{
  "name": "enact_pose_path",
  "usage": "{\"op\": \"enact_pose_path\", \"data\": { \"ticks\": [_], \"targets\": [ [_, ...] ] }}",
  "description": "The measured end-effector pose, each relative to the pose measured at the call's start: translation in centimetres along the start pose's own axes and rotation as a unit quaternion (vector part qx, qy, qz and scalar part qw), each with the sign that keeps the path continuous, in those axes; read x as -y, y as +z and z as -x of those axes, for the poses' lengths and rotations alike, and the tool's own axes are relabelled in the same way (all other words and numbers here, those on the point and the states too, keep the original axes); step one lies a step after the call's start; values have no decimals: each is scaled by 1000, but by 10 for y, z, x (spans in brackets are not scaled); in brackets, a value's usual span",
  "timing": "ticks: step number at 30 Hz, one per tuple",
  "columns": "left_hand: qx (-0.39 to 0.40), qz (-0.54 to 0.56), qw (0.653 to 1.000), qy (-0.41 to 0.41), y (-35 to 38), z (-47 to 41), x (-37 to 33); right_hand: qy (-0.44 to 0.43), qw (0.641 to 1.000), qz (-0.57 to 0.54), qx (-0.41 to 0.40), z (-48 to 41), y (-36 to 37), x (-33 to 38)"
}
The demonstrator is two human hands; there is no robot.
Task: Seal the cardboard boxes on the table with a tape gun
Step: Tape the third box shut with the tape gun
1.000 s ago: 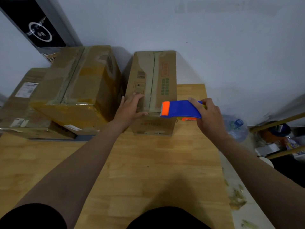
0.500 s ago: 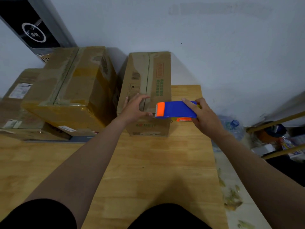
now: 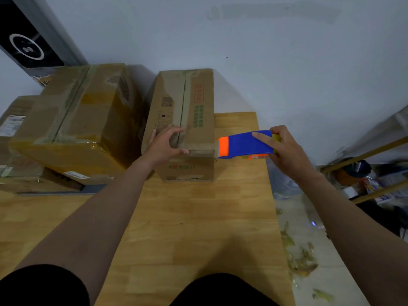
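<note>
A narrow cardboard box (image 3: 194, 102) stands on the wooden table (image 3: 198, 217) against the wall, its top flaps meeting at a centre seam. My left hand (image 3: 164, 145) presses on the near end of its top, thumb at the front edge. My right hand (image 3: 289, 151) grips a blue tape gun (image 3: 245, 143) with an orange front. The gun's orange end is just right of the box's near right corner, a little off the box. A larger taped box (image 3: 77, 120) sits to the left, resting on a flatter box (image 3: 15, 160).
The white wall rises right behind the boxes. A black panel (image 3: 26, 45) leans at the top left. Past the table's right edge lie a plastic bottle (image 3: 284, 184), scattered scraps (image 3: 302, 259) on the floor and a wooden frame (image 3: 364, 173) with clutter.
The tape gun has moved right, from over the box's near top edge to beside its right corner. My left hand stays on the box top.
</note>
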State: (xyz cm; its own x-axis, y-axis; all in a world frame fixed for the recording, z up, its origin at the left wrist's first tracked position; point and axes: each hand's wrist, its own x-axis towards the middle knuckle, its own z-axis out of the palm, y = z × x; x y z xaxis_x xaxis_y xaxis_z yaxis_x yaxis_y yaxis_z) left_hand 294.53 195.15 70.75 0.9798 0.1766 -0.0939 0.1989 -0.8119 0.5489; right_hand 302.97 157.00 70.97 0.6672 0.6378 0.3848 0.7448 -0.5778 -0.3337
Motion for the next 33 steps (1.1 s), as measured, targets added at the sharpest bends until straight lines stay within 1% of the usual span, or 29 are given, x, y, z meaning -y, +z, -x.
{"op": "enact_pose_path", "data": {
  "ticks": [4, 8, 13, 17, 23, 28, 31, 33],
  "targets": [
    [1, -16, 1000, -13, 0, -1, -1, 32, 998, 49, 2, -3, 6, 10],
    [26, -69, 997, -8, 2, -3, -5, 31, 996, 79, -3, -6, 15, 16],
    [20, -123, 992, -27, 8, -5, -15, 34, 995, 90, -18, -7, 19, 19],
    [23, -111, 991, -76, 20, -7, -39, 39, 995, 89, -21, -5, 21, 20],
    [81, -81, 983, -141, 30, -22, -63, 42, 995, 88, -12, -6, 21, 19],
    [75, -39, 983, -161, 26, -21, -67, 36, 996, 77, 6, -7, 21, 12],
    [75, -31, 983, -165, 25, -20, -67, 11, 998, 39, 39, -9, 14, 0],
    [88, -36, 980, -176, 23, -21, -69, -12, 999, 6, 51, -10, 7, -9]
  ]
}}
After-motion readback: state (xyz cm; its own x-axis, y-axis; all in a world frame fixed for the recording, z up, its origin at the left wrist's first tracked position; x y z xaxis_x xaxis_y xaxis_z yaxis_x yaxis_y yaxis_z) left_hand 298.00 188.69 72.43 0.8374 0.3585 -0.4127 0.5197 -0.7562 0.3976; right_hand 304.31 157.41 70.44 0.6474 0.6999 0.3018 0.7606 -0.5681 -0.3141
